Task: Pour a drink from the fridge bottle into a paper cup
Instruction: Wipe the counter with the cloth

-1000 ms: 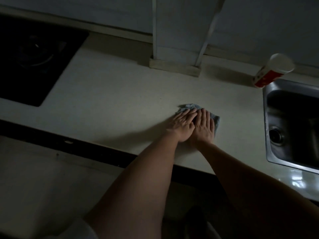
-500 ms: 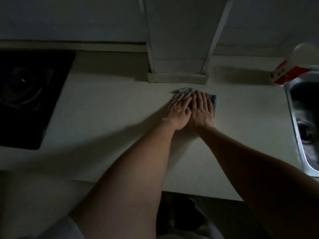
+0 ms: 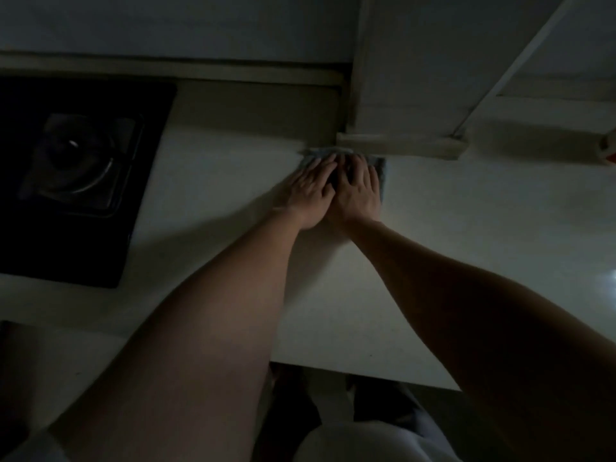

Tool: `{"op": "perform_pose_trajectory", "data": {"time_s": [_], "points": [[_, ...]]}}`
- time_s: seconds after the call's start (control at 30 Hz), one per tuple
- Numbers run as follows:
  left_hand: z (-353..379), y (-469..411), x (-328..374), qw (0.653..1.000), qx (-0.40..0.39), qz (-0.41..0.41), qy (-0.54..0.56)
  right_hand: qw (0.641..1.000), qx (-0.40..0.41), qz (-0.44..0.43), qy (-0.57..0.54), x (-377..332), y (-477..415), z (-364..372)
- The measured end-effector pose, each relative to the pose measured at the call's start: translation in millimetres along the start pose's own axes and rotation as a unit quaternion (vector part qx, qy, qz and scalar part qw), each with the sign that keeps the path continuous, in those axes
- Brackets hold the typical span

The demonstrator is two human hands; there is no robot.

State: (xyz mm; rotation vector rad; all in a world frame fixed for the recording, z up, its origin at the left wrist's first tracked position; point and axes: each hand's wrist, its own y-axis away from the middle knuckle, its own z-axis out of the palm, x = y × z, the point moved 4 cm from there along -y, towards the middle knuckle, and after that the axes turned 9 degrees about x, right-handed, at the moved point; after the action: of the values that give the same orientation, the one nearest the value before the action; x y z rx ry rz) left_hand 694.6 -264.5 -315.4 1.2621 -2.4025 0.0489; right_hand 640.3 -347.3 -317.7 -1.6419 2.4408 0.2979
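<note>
A grey-blue cloth (image 3: 382, 171) lies flat on the pale countertop (image 3: 466, 228), close to the base of a wall column. My left hand (image 3: 308, 191) and my right hand (image 3: 358, 190) press down on it side by side with straight fingers. The cloth shows only around the fingertips and at the right edge. The red and white paper cup (image 3: 609, 151) is barely visible at the far right edge of the view. No bottle is in sight.
A black gas hob (image 3: 76, 168) is set into the counter at the left. The pale column base (image 3: 400, 146) stands right behind the cloth. The counter's front edge runs across the bottom, with the floor and my legs below.
Both hands have pushed the cloth away from me, from mid-counter up to the column base. The view has shifted left, so the sink is out of sight and the cup is nearly cut off.
</note>
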Motion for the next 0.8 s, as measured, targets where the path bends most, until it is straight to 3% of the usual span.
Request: {"op": "perform_pose_trajectory", "data": {"time_s": [0.47,0.8], "points": [[-44,83,-157,0.999,0.040,-0.016,-0.015,0.997,-0.016,-0.056,0.052,-169,30,57],[-19,154,-114,0.997,0.037,-0.053,-0.035,0.993,-0.036,-0.106,0.041,-140,101,49]]}}
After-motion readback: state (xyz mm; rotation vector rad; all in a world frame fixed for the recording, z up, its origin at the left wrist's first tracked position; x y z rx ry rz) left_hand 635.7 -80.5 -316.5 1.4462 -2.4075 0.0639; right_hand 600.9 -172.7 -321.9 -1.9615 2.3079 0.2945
